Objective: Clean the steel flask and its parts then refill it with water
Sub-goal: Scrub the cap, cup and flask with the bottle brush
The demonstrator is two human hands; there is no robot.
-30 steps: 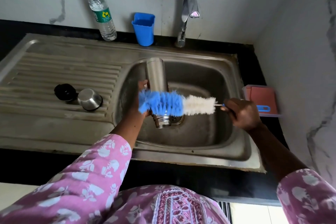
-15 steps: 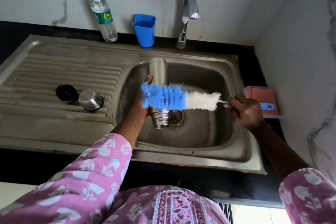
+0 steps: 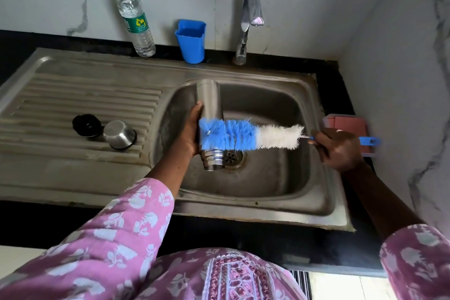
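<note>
My left hand (image 3: 191,133) grips the steel flask (image 3: 209,102) over the sink basin (image 3: 280,165), its threaded mouth pointing down toward the drain. My right hand (image 3: 337,148) holds the blue handle of a bottle brush (image 3: 246,135). The brush's blue and white bristles lie crosswise against the flask's outside, near its lower part. On the ribbed draining board (image 3: 73,95) to the left sit the black stopper (image 3: 86,124) and the steel cap (image 3: 119,134), side by side.
A plastic water bottle (image 3: 135,19) and a blue plastic cup (image 3: 191,40) stand at the back wall. The tap (image 3: 248,22) arches over the basin, with no water running. A pink lidded box (image 3: 345,126) sits right of the sink, against the side wall.
The brush has slid to the right across the flask, then slightly back, while the flask has shifted a little higher in my left hand.
</note>
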